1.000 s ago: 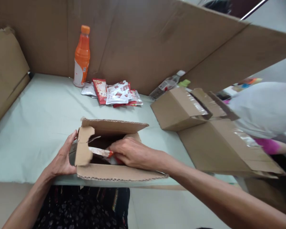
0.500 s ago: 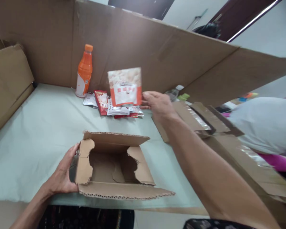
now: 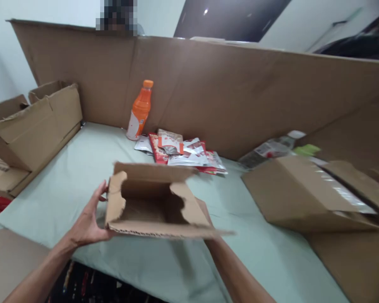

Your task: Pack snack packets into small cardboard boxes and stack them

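A small open cardboard box (image 3: 193,207) is held between both hands, its flaps spread and its inside in shadow. My left hand (image 3: 90,221) grips the left wall, thumb and fingers curved round it. My right hand (image 3: 206,212) is against the right side, its fingers mostly hidden by the box. The box appears raised off the green cloth (image 3: 113,261), where a dark shadow falls below it. Beyond the box lies a pile of snack packets (image 3: 189,153), with a white-and-orange packet (image 3: 170,142) on top. An orange drink bottle (image 3: 140,111) stands just behind the pile.
A tall cardboard panel (image 3: 227,88) runs along the back. Open cardboard boxes (image 3: 47,122) stand at the left. Another cardboard box (image 3: 290,189) is at the right, with a clear plastic bottle (image 3: 268,149) and a light green item (image 3: 307,150) behind it.
My right hand has let go of the white-and-orange packet, now on the pile, and moved to the box's right side. The box has been lifted. The view has turned left.
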The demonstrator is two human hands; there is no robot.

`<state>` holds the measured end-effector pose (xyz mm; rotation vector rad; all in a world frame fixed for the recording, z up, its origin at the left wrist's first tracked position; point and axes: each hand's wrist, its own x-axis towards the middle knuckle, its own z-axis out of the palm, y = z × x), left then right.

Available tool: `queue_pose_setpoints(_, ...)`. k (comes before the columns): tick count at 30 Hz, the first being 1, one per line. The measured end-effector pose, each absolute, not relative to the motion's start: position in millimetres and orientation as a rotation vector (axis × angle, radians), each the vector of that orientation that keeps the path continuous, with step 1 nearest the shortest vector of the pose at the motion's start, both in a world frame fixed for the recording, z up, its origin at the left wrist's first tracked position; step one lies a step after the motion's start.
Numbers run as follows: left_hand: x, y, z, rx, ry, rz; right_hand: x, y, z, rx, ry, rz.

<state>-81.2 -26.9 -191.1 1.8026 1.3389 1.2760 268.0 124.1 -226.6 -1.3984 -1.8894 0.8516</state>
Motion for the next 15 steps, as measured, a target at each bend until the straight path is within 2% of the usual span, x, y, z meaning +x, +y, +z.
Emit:
queue_pose_setpoints(7,-161,52,-176,1.294,2.143,1.608,259,121,-247,-1.397,-1.597,0.900)
queue_pose_setpoints(15,-182,197,-165,1.106,2.420,1.632,259,115,-257,-1.320,-1.602,0.846)
